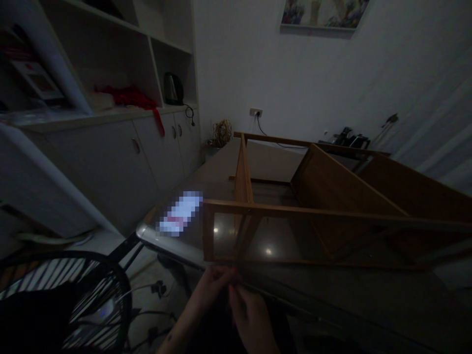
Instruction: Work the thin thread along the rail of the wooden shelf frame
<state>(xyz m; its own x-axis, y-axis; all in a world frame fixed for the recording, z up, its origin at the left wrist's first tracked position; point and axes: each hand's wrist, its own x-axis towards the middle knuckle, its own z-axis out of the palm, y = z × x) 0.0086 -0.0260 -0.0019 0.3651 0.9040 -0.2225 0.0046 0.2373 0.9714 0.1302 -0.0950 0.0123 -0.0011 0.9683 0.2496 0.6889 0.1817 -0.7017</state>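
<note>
A wooden shelf frame point(313, 211) with upright dividers lies on a glossy table point(191, 236). Both my hands meet at its near bottom rail, close to the table's front edge. My left hand point(208, 290) reaches up with its fingers pinched together near the rail. My right hand point(250, 317) is beside it, fingers curled and touching the left fingertips. Whatever they pinch is too small and dark to make out.
White cabinets and shelves point(110, 147) with a kettle point(173, 88) and red cloth point(129, 96) stand at the left. A round black fan guard point(73, 295) sits at the lower left, cables on the floor. A wall socket point(255, 112) and picture point(320, 12) are behind.
</note>
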